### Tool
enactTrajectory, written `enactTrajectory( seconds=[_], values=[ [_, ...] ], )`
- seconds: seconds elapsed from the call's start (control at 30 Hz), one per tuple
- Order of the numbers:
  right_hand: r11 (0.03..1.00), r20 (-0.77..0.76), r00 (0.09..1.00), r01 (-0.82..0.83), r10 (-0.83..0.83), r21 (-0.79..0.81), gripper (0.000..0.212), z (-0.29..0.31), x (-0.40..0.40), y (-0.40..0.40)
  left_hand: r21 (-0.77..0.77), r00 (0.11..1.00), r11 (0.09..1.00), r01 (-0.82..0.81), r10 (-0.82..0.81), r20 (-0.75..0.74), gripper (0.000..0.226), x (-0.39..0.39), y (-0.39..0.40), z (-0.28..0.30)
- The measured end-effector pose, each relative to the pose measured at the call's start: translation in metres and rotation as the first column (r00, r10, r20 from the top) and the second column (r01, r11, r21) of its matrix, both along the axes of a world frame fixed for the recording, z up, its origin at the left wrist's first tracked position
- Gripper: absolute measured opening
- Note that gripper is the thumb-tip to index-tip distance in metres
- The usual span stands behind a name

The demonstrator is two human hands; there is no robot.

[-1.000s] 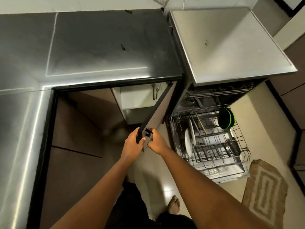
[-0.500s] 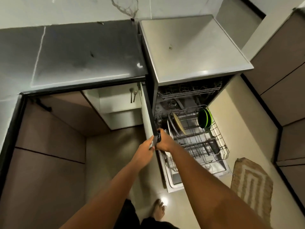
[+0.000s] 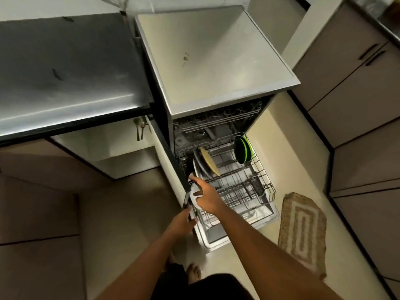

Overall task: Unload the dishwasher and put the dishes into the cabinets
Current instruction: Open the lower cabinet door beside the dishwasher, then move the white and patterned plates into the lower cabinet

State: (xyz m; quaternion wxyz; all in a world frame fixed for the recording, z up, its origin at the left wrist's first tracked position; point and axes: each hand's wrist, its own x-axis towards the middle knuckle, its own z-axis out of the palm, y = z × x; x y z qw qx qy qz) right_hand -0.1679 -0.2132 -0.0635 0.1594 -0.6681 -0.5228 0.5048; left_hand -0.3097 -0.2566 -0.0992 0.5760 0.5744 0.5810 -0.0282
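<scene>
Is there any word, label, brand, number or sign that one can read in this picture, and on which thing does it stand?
None can be read.
Dishwasher: only a small dark mark on its top, not letters.
Counter: smudges only, no text.
Plates and green dishes in the rack: no print shows.
Rug: a woven pattern only.

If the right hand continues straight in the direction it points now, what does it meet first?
The right hand already grips a white plate; continuing up-left, it would probably meet the open cabinet door's dark edge first, though depth is unclear.
</scene>
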Motion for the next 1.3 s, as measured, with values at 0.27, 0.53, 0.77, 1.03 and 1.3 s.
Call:
enactTrajectory(
  seconds=[0.27,0.53,0.77,1.03,1.3],
  values=[
    [0.998,0.207,0.978,0.007,0.007,-0.065,0.052,-0.019,0.054,0.005,-0.045,0.998,0.998,-0.044,0.042,-0.045,0.056,0.046,0.027,-0.023],
    [0.964,0.264,0.942,-0.15,0.207,-0.219,0.035,-0.129,0.164,0.01,-0.023,0.854,0.861,-0.508,0.499,-0.15,0.068,0.104,0.063,-0.109],
    [0.946,0.196,0.949,-0.192,0.246,-0.26,0.041,-0.217,0.214,0.029,-0.027,0.695,0.715,-0.699,0.669,-0.264,0.081,0.129,0.085,-0.213],
    [0.951,0.087,0.972,-0.191,0.217,-0.242,0.037,-0.286,0.203,0.036,0.034,0.721,0.76,-0.649,0.629,-0.291,0.058,0.126,0.093,-0.3],
    [0.931,0.1,0.955,-0.242,0.278,-0.275,0.03,-0.274,0.187,0.03,0.205,0.777,0.874,-0.441,0.486,-0.401,0.025,0.129,0.063,-0.276]
  ],
)
